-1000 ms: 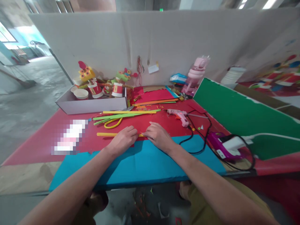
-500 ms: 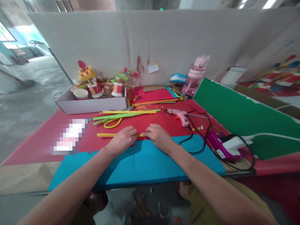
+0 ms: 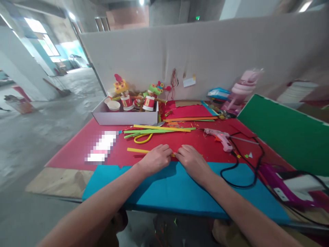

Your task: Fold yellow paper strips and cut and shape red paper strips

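Hands, two: left hand [image 3: 157, 159] and right hand [image 3: 192, 161], both bare, five-fingered, smooth-backed. Forearms, two: left forearm [image 3: 102, 200] and right forearm [image 3: 241, 202], uncovered from wrist to the lower frame edge, slender at the wrist, broader towards the elbow. Garment, one: olive-brown cloth legwear [image 3: 238, 236], lower right, plain, its full cut out of view. Footwear, one: dark shoe [image 3: 124, 219], lower left of centre, rounded edge, details lost in shadow.

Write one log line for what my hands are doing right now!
left hand: on yellow strip | right hand: fingers near strip's end | pink glue gun: lying rightward
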`<action>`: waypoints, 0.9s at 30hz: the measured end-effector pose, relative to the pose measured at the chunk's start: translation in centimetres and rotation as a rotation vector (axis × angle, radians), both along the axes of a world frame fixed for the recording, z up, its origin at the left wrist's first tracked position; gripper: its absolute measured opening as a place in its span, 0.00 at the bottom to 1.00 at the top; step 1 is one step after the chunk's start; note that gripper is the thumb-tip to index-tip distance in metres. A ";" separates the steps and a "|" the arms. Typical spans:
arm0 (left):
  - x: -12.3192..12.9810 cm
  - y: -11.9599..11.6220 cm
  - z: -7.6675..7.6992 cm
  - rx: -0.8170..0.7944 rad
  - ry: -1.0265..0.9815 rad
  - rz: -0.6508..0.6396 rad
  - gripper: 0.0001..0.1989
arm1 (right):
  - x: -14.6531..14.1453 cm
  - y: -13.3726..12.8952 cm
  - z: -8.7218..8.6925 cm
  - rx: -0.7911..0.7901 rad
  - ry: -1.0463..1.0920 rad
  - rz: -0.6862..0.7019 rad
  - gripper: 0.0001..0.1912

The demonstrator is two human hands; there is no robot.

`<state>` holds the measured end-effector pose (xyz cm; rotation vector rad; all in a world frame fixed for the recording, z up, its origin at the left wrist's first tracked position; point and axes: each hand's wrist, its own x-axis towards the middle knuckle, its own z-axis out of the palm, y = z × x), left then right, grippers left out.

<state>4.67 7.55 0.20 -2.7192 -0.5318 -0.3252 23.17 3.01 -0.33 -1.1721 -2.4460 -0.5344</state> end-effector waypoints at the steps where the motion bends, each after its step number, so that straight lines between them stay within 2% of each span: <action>1: 0.0 0.0 0.0 -0.008 0.001 0.002 0.10 | 0.1 0.0 0.0 0.002 0.010 0.019 0.15; 8: 0.2 0.1 0.2 -0.044 0.006 0.009 0.11 | 0.8 0.2 0.2 -0.044 0.068 0.057 0.16; 17: -0.6 0.2 0.6 -0.047 0.002 0.046 0.08 | 0.0 0.8 0.1 -0.101 0.186 0.140 0.14; 23: 0.0 0.4 0.0 -0.039 -0.009 0.037 0.09 | 0.2 1.0 -0.3 -0.113 0.204 0.150 0.16; 27: 0.1 0.7 -0.4 -0.056 -0.030 0.011 0.12 | 0.8 1.2 -0.5 -0.178 0.263 0.150 0.14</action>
